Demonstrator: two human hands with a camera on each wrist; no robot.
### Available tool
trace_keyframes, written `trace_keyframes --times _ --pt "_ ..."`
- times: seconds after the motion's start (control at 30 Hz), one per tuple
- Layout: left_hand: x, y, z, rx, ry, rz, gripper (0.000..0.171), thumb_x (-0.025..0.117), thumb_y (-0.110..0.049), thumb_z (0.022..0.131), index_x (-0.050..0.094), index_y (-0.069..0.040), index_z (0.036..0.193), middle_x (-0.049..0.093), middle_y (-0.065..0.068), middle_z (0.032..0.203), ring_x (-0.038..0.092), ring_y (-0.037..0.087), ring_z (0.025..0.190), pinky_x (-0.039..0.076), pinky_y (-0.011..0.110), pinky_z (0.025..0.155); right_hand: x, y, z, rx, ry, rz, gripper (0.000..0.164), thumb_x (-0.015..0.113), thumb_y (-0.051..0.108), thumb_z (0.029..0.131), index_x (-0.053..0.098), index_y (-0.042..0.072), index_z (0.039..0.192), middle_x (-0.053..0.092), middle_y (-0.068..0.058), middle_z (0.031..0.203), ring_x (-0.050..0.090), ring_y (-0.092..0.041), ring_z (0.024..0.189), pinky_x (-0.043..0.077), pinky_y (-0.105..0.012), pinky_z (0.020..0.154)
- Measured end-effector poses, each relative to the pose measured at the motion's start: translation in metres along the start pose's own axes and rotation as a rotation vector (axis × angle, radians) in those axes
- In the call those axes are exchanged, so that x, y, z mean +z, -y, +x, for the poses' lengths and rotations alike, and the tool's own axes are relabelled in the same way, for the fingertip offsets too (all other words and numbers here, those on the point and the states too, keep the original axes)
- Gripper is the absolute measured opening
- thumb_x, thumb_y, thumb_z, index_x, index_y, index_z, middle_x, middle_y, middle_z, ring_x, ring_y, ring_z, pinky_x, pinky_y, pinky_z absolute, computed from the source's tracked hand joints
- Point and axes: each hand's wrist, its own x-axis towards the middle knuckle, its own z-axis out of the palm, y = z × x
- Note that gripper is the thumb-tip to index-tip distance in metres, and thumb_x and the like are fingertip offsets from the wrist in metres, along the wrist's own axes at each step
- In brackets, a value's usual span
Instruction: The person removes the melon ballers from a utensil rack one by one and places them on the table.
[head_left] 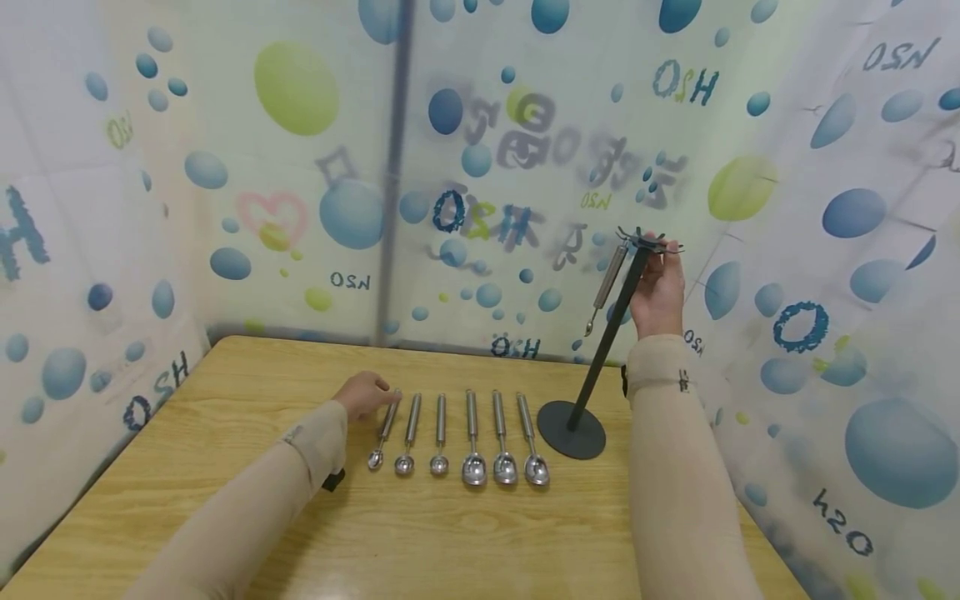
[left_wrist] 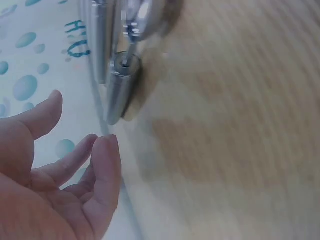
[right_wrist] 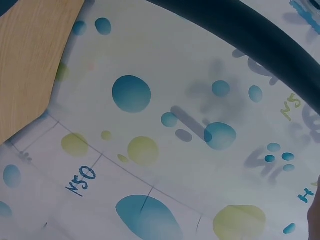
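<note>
A row of several steel scoops lies on the table, bowls toward me. Its left part is three small scoops, its right part three larger scoops [head_left: 506, 467]. My left hand [head_left: 365, 395] is at the handle end of the leftmost small scoop [head_left: 387, 421]. In the left wrist view, that hand's thumb and fingers [left_wrist: 106, 170] are spread beside the handle [left_wrist: 119, 97], holding nothing. At the right stands a black hook stand [head_left: 606, 342] with a round base. My right hand [head_left: 658, 292] grips its top, fingers partly hidden by the hooks. One small scoop [head_left: 609, 279] hangs from a left hook.
The wooden table [head_left: 450, 550] ends at a back edge behind the row. Curtains [head_left: 480, 167] printed with bubbles stand behind it and along both sides. In the right wrist view the stand's black post [right_wrist: 250, 45] crosses the upper right.
</note>
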Motion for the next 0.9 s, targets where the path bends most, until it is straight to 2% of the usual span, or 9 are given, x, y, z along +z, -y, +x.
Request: trace_keyframes --times 0.07,0.1,0.2,0.27,0.33,0.6,0.9 --pt "-0.001 -0.003 -0.001 0.016 0.004 -0.005 0.054 0.067 -0.029 0.100 0.054 0.009 0.136 0.062 0.021 0.121 0.044 0.014 0.061 0.049 0.033 0.062 -0.001 0.000 0.001 0.006 -0.003 -0.003 0.018 0.075 0.025 0.093 0.069 0.008 0.095 0.074 -0.008 0.115 0.067 -0.021 0.094 0.049 -0.031 0.083" --pt "-0.001 -0.005 -0.001 0.028 0.001 -0.007 0.054 0.067 -0.029 0.100 0.054 0.008 0.136 0.062 0.021 0.125 0.050 0.015 0.066 0.052 0.034 0.065 -0.001 0.000 0.001 0.010 -0.005 -0.001 0.019 0.075 0.025 0.093 0.069 0.007 0.095 0.074 -0.008 0.115 0.067 -0.021 0.094 0.049 -0.031 0.083" --pt "-0.001 -0.013 -0.003 0.067 -0.002 -0.019 0.053 0.065 -0.029 0.101 0.053 0.007 0.138 0.059 0.025 0.131 0.065 0.028 0.092 0.058 0.042 0.078 -0.001 0.000 0.002 0.019 -0.015 0.008 0.021 0.074 0.027 0.093 0.069 0.007 0.093 0.075 -0.008 0.113 0.067 -0.021 0.091 0.048 -0.031 0.084" --pt "0.000 -0.019 -0.004 0.104 0.000 -0.039 0.053 0.063 -0.029 0.102 0.052 0.006 0.140 0.057 0.025 0.135 0.063 0.036 0.110 0.057 0.046 0.085 0.000 0.000 0.002 0.016 -0.023 0.009 0.022 0.073 0.028 0.093 0.070 0.007 0.092 0.076 -0.007 0.110 0.067 -0.020 0.089 0.049 -0.031 0.083" --pt "0.002 -0.028 -0.004 0.141 0.006 -0.064 0.052 0.061 -0.029 0.103 0.051 0.005 0.142 0.055 0.026 0.137 0.060 0.039 0.118 0.056 0.048 0.089 0.002 0.000 0.002 0.011 -0.031 0.010 0.022 0.073 0.029 0.093 0.070 0.007 0.091 0.076 -0.007 0.109 0.067 -0.020 0.089 0.049 -0.030 0.082" --pt "0.005 -0.070 -0.007 0.234 0.046 -0.086 0.049 0.056 -0.028 0.106 0.048 0.001 0.146 0.054 0.025 0.137 0.058 0.041 0.120 0.056 0.050 0.092 0.007 0.002 -0.001 0.024 -0.059 0.002 0.024 0.071 0.031 0.094 0.071 0.007 0.089 0.076 -0.006 0.107 0.067 -0.019 0.088 0.048 -0.028 0.076" --pt "0.010 -0.104 -0.011 0.294 0.091 -0.108 0.050 0.055 -0.031 0.107 0.045 -0.003 0.148 0.055 0.020 0.138 0.057 0.037 0.122 0.054 0.049 0.095 0.006 0.001 0.001 0.015 -0.068 -0.007 0.028 0.069 0.033 0.095 0.071 0.007 0.086 0.077 -0.006 0.101 0.066 -0.019 0.081 0.049 -0.028 0.074"
